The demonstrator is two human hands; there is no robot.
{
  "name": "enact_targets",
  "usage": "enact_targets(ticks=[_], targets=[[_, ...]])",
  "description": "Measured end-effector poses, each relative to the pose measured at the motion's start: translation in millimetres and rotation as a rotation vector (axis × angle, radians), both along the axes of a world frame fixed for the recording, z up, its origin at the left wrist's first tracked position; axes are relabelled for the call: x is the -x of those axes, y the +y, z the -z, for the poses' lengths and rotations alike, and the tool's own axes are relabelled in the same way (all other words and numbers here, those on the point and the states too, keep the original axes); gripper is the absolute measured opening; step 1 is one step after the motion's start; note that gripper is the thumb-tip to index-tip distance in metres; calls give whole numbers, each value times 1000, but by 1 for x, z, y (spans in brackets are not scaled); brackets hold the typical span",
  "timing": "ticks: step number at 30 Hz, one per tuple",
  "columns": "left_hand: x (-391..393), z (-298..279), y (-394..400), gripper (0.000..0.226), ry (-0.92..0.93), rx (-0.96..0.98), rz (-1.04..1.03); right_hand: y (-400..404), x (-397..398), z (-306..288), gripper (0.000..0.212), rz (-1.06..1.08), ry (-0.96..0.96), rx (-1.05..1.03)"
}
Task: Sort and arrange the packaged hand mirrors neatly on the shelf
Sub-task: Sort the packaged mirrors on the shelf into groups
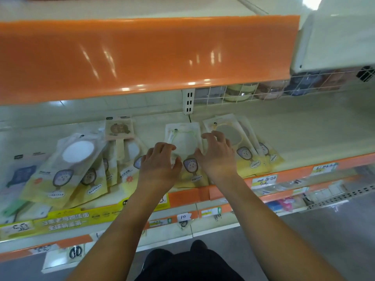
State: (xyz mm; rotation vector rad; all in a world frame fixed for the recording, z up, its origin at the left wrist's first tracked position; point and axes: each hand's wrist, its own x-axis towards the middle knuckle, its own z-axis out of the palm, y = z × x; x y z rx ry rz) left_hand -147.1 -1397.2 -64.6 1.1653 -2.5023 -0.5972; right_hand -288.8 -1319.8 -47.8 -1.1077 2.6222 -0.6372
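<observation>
I have both hands on the middle pack (pixel 185 148), flat at the shelf (pixel 304 126) front, 12 o'clock from me. My left hand (pixel 160 161) curls over its 9 o'clock edge, my right hand (pixel 217 153) its 3 o'clock edge, fingers bent, resting rather than pinching. I judge it light, slick film over fragile glass; hold by the side edges.

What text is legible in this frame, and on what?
"10": handwritten white tag on the lower shelf rail.
"50": white price tag at the yellow banner's left end.
Yellow banner: Chinese print, too blurred to read.
Mirror packages and orange-rail price labels: too blurred.
</observation>
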Motion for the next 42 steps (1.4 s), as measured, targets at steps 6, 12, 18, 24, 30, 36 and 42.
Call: enact_targets(ticks=[6,12,18,24,30,36,42], targets=[[-12,3,-10,36,-32,-12,15,-5,-13,-2,47,17,0,-18],[-24,4,-20,36,-28,1,11,-13,-25,3,49,6,18,-44],[-38,4,-28,35,-18,3,-16,-25,-36,8,52,-5,32,-83],[-53,4,-35,34,-18,28,-46,-35,-48,10,58,-22,50,-105],[-68,5,-39,32,21,40,-88,-42,-58,16,63,-42,25,-154],[-78,8,-41,34,-23,17,-100,-46,-63,23,68,-50,31,-247],[-83,11,-39,31,10,26,-110,-48,-64,35,66,-83,52,-355]])
